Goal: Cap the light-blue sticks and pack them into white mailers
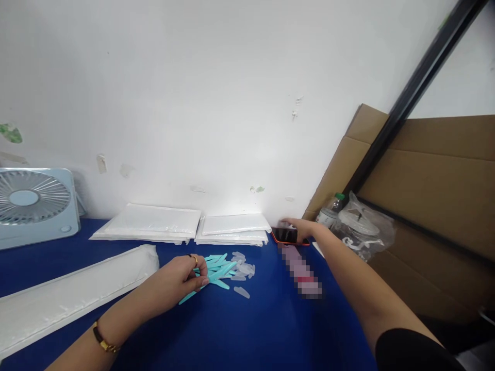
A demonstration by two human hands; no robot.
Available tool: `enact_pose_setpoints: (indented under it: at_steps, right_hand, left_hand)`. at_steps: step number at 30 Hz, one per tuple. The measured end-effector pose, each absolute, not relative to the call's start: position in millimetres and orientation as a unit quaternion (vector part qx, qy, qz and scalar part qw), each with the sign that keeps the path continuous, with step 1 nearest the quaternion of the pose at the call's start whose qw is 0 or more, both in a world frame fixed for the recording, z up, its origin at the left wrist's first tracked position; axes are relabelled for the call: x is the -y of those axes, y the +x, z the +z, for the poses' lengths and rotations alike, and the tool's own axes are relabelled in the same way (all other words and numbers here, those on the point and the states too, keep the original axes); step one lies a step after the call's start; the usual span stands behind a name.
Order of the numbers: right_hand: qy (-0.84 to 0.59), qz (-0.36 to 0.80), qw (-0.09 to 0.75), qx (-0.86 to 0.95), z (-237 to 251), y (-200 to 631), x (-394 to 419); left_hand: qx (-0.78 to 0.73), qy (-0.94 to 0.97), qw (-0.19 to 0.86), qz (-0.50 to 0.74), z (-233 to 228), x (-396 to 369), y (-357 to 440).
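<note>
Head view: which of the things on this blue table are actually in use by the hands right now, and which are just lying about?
In hand:
- turquoise sticks, under the left hand
- clear caps beside them
- phone, touched by the right hand

Lying about:
- white packets by the wall
- long white bag
- fan
- bottle
- plastic bag
- cardboard

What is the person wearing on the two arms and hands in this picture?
Both forearms are bare. The left hand wears a thin gold ring on one of the fingers, and its wrist carries a dark band bracelet with gold metal parts. The right hand shows no jewellery; a short black sleeve covers the upper right arm.
</note>
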State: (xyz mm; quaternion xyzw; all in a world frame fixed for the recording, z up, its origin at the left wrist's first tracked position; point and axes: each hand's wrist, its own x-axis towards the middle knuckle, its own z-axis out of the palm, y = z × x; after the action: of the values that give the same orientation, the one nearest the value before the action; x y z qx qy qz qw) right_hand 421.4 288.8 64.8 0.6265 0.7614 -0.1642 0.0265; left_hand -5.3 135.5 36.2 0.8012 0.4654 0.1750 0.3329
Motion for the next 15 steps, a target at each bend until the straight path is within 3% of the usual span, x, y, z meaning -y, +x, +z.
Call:
enact_pose_setpoints:
  at_steps: [6, 8, 12, 15]
  right_hand:
    - [0.522, -0.164, -0.273, -0.791, 98.6, 353.9, -210.8]
    - [0.467, -0.175, -0.261, -0.827, 90.4, 314.3, -180.4]
    - [0.403, -0.164, -0.139, -0.889, 53.6, 255.2, -139.9]
    - [0.38, -0.141, -0.105, -0.908, 31.5, 239.9, -132.5]
  left_hand:
    - [-0.459, 0.781, 0.381, 0.185, 37.7, -134.7, -1.5]
    - [-0.477, 0.774, 0.363, 0.203, 37.6, -136.8, -3.6]
    - [-0.509, 0.771, 0.295, 0.243, 34.1, -140.2, -13.3]
    - [-0.502, 0.773, 0.306, 0.239, 29.4, -138.1, -19.6]
